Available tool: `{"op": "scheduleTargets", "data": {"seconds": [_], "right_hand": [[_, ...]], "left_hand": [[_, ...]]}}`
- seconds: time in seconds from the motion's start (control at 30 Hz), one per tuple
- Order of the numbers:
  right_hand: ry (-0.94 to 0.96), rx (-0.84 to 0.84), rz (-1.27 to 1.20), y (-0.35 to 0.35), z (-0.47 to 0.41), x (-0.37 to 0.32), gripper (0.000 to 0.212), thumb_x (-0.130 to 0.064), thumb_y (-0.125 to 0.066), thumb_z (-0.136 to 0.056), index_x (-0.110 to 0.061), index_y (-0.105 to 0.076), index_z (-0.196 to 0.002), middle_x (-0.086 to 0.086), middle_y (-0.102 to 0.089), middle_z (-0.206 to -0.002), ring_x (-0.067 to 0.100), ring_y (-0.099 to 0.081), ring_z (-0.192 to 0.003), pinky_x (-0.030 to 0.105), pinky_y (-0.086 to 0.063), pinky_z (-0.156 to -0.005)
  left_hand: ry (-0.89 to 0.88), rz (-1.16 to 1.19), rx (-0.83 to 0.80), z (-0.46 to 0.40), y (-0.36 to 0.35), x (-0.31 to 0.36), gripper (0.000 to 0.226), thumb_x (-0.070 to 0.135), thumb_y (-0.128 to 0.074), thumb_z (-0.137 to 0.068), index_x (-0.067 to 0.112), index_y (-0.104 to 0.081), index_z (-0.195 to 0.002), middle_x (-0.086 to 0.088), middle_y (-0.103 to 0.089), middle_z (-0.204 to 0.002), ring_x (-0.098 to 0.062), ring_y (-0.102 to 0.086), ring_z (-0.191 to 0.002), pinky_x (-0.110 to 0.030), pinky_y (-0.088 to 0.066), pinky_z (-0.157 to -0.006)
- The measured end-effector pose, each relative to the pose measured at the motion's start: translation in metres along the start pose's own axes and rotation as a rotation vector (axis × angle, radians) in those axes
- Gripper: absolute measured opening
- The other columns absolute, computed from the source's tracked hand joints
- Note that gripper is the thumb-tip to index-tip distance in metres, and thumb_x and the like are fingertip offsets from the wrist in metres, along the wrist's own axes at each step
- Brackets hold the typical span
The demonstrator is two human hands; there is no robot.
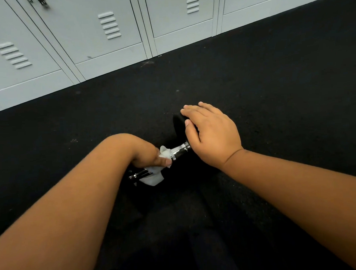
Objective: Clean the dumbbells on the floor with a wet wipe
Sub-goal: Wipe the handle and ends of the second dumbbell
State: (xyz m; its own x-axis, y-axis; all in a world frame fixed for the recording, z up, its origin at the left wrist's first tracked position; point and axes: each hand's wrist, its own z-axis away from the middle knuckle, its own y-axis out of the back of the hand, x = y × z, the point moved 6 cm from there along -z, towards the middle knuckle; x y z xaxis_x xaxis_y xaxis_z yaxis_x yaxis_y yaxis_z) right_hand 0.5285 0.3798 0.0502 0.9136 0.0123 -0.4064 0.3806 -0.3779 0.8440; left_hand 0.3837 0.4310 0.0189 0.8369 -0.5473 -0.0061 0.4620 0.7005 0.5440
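A row of pale grey lockers [106, 35] with louvred vents is seen along the upper left, standing on a black speckled floor [273, 78] that fills the rest of the view. A few light specks are scattered on the floor near the locker bases.

At lower left, a bare forearm is extended toward the middle of the view. The left hand [147, 155] is curled around the chrome handle of a dumbbell [181, 150], and a white wet wipe [154, 175] is gripped between the fingers and the handle. The thumb is pressed against the wipe near the knurled part of the bar. Part of the wipe is bunched above the thumb, and a larger fold hangs below the hand, over the near end of the handle.

The dumbbell is lying on the floor in the centre, its bar angled from lower left to upper right. Its near black head is largely hidden by the left hand and hard to tell from the dark floor.

To the right, the right hand [212, 133] is laid over the far black head of the dumbbell, with the fingers spread and draped across the top and the thumb against its inner face. The head is held down rather than enclosed.
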Motion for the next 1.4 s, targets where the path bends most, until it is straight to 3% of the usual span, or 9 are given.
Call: {"op": "scheduleTargets", "data": {"seconds": [0.23, 0.4, 0.53, 0.63, 0.8, 0.93, 1.03, 1.27, 1.4], "right_hand": [[0.0, 0.001, 0.017, 0.001, -0.005, -0.002, 0.048, -0.036, -0.03, -0.094, -0.022, -0.061, -0.128, -0.005, -0.061, -0.133, 0.02, -0.047, -0.132, 0.035, -0.036, -0.111], [-0.005, -0.01, 0.014, -0.001, -0.005, -0.002, 0.048, -0.038, -0.029, -0.094, -0.025, -0.059, -0.129, -0.008, -0.059, -0.135, 0.018, -0.045, -0.133, 0.038, -0.037, -0.11], [0.015, 0.015, 0.016, 0.002, 0.0, -0.003, 0.046, -0.035, -0.032, -0.095, -0.022, -0.06, -0.128, -0.005, -0.06, -0.133, 0.019, -0.046, -0.132, 0.036, -0.036, -0.111], [0.018, 0.058, 0.02, 0.006, 0.004, -0.005, 0.046, -0.034, -0.032, -0.094, -0.02, -0.063, -0.125, -0.003, -0.063, -0.13, 0.02, -0.049, -0.13, 0.033, -0.036, -0.111], [0.001, 0.036, 0.021, 0.004, 0.002, -0.004, 0.048, -0.036, -0.03, -0.094, -0.022, -0.061, -0.127, -0.005, -0.061, -0.132, 0.02, -0.047, -0.132, 0.036, -0.038, -0.109], [0.003, 0.033, 0.013, 0.001, -0.002, -0.003, 0.05, -0.037, -0.028, -0.093, -0.023, -0.061, -0.127, -0.005, -0.061, -0.132, 0.02, -0.047, -0.132, 0.038, -0.039, -0.109], [0.012, 0.03, 0.017, 0.001, -0.004, -0.003, 0.05, -0.037, -0.028, -0.093, -0.023, -0.062, -0.127, -0.006, -0.061, -0.132, 0.02, -0.048, -0.132, 0.037, -0.038, -0.11], [0.023, 0.033, 0.015, 0.001, -0.001, -0.002, 0.049, -0.035, -0.029, -0.094, -0.021, -0.062, -0.127, -0.004, -0.062, -0.131, 0.02, -0.049, -0.13, 0.037, -0.037, -0.11], [0.002, 0.038, 0.004, 0.002, -0.003, -0.002, 0.048, -0.036, -0.03, -0.094, -0.022, -0.062, -0.126, -0.006, -0.062, -0.131, 0.02, -0.048, -0.131, 0.038, -0.04, -0.108]], "left_hand": [[-0.17, 0.245, 0.224, -0.013, 0.002, 0.026, 0.017, 0.034, -0.05, -0.097, 0.017, -0.049, -0.103, -0.004, -0.057, -0.097, -0.018, -0.055, -0.087, -0.029, -0.039, -0.078], [-0.165, 0.276, 0.416, -0.026, -0.004, 0.031, 0.035, 0.03, -0.05, -0.095, 0.017, -0.045, -0.127, -0.003, -0.054, -0.118, -0.026, -0.057, -0.108, -0.038, -0.045, -0.09], [-0.1, 0.129, 0.228, -0.008, -0.011, 0.014, 0.04, 0.032, -0.049, -0.098, 0.014, -0.039, -0.132, -0.007, -0.052, -0.123, -0.027, -0.054, -0.114, -0.032, -0.038, -0.089], [0.041, 0.038, 0.055, -0.007, -0.018, -0.007, 0.038, 0.046, -0.048, -0.095, 0.015, -0.048, -0.115, -0.004, -0.056, -0.098, -0.024, -0.056, -0.096, -0.034, -0.04, -0.088], [-0.1, 0.077, 0.143, -0.017, -0.004, 0.013, 0.023, 0.039, -0.051, -0.094, 0.019, -0.047, -0.085, -0.002, -0.058, -0.081, -0.022, -0.057, -0.078, -0.036, -0.044, -0.081], [-0.251, 0.281, 0.327, -0.015, 0.01, 0.045, 0.023, 0.023, -0.049, -0.097, 0.006, -0.058, -0.11, -0.012, -0.061, -0.109, -0.025, -0.058, -0.097, -0.026, -0.04, -0.08], [-0.237, 0.325, 0.344, -0.01, 0.008, 0.046, 0.032, 0.024, -0.047, -0.099, 0.006, -0.053, -0.124, -0.014, -0.06, -0.121, -0.028, -0.058, -0.108, -0.035, -0.043, -0.094], [0.035, -0.135, 0.011, -0.008, -0.01, -0.009, 0.053, 0.051, -0.045, -0.095, 0.011, -0.045, -0.131, -0.008, -0.058, -0.122, -0.025, -0.056, -0.109, -0.032, -0.04, -0.093], [0.086, -0.29, 0.027, -0.013, -0.009, -0.004, 0.06, 0.047, -0.045, -0.096, 0.01, -0.035, -0.141, -0.012, -0.055, -0.13, -0.03, -0.054, -0.116, -0.035, -0.04, -0.097]]}}
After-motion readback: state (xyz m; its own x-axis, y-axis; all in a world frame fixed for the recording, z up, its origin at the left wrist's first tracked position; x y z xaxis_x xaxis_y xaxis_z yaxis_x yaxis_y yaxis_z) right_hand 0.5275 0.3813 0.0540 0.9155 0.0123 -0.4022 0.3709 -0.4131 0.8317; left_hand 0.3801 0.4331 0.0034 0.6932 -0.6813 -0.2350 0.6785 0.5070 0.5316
